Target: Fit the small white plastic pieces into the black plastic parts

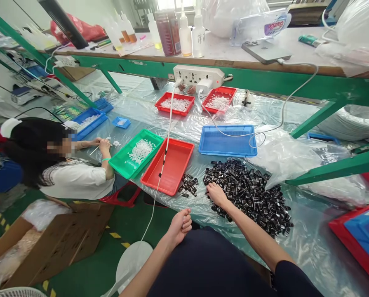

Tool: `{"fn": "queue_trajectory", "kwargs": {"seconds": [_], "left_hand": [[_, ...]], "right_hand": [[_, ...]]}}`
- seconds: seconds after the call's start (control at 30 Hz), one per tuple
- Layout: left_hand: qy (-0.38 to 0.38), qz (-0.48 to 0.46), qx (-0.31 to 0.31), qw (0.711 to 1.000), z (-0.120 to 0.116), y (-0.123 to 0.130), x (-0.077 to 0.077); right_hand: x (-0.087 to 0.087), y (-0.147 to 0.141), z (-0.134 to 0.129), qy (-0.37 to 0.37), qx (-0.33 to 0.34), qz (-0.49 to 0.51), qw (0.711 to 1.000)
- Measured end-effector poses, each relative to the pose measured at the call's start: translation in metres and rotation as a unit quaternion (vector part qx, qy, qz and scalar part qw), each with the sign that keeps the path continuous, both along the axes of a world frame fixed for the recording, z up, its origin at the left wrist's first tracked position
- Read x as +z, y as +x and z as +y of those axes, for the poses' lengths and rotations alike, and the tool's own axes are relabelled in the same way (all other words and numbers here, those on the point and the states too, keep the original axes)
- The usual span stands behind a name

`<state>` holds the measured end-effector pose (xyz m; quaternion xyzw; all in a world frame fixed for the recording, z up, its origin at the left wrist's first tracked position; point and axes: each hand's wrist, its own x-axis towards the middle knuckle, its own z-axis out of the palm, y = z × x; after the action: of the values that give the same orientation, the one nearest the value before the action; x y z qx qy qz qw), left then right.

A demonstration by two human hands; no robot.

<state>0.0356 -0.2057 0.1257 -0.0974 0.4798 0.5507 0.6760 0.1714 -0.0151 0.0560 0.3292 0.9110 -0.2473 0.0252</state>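
Observation:
A large heap of small black parts (252, 194) with shiny faces is spread on the plastic-covered table in front of me. My right hand (217, 194) rests at the heap's left edge, its fingers curled down among the parts; what the fingertips pinch is hidden. Off the table's front edge, close to my body, my left hand (180, 226) is closed with the fingers folded in, and I cannot see what is inside. A smaller cluster of black parts (189, 185) lies between the heap and a red tray (172, 165).
Behind the heap stands a blue tray (227, 140). White pieces fill part of a green tray (125, 167). A white cable (168, 136) hangs from a power strip (199, 75) across the red tray. At left, another person (76, 177) handles small white pieces. Plastic bags (289, 152) lie right.

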Motion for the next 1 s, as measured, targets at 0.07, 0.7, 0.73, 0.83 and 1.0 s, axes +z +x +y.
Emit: {"fn": "queue_trajectory", "kwargs": {"seconds": [0.07, 0.7, 0.73, 0.83, 1.0], "left_hand": [[0.007, 0.079, -0.026, 0.997, 0.0, 0.003, 0.0], [0.068, 0.187, -0.366, 0.909, 0.013, 0.035, 0.029], [0.075, 0.188, -0.369, 0.907, 0.013, 0.037, 0.028], [0.087, 0.179, -0.371, 0.907, 0.013, 0.041, 0.027], [0.105, 0.19, -0.382, 0.898, 0.013, 0.046, 0.027]], "right_hand": [[0.008, 0.008, -0.008, -0.018, -0.018, 0.027, 0.999], [0.093, 0.079, -0.083, -0.172, -0.015, 0.223, 0.959], [0.095, 0.08, -0.083, -0.156, -0.002, 0.221, 0.963], [0.1, 0.082, -0.082, -0.122, 0.021, 0.213, 0.969], [0.103, 0.084, -0.08, -0.097, 0.048, 0.201, 0.974]]}}
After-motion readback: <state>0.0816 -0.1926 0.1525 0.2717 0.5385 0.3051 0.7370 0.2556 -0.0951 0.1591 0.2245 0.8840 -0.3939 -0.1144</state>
